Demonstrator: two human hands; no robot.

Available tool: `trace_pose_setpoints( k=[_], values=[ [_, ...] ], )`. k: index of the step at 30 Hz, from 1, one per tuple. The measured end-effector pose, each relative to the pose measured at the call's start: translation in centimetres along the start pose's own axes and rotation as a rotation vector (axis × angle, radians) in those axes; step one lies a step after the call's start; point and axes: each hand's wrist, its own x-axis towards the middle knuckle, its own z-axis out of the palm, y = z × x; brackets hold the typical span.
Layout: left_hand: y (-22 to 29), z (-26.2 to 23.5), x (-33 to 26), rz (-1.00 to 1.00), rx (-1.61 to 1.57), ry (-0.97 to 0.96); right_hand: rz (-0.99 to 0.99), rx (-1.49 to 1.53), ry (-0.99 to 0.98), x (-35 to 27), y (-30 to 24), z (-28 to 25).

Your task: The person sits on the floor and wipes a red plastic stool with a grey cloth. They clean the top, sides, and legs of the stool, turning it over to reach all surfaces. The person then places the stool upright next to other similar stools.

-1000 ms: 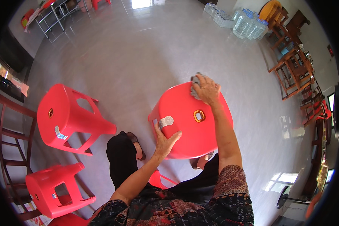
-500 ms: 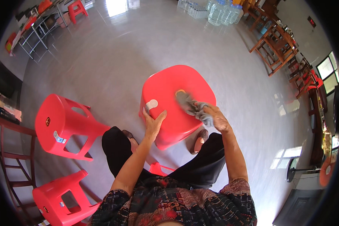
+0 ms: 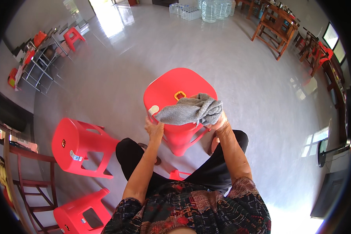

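The person wears a dark, red-patched shirt with short sleeves; beyond the shirt, black trousers and, seemingly, brown sandals.

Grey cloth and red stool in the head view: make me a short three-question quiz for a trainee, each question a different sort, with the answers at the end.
1. Multiple choice: what is the grey cloth held in?
A) a tub
B) the right hand
C) a bag

2. True or false: part of the top of the red stool below the cloth is left uncovered.

3. Fill in the blank: the small badge on the stool's top has a ____ rim.

Key:
1. B, the right hand.
2. True.
3. Yellow.
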Motion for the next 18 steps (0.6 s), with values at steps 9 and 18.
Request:
trace_pose_setpoints(
  k=[9,18],
  values=[
    [16.7,-8.9,-7.7,1.065,0.056,0.052,0.210,0.673,-0.132,-0.6,-0.3,-0.1],
    [15.6,-14.2,2.4,0.050,-0.834,-0.592,0.148,-0.163,0.146,-0.6,-4.1,-1.1]
  ],
)
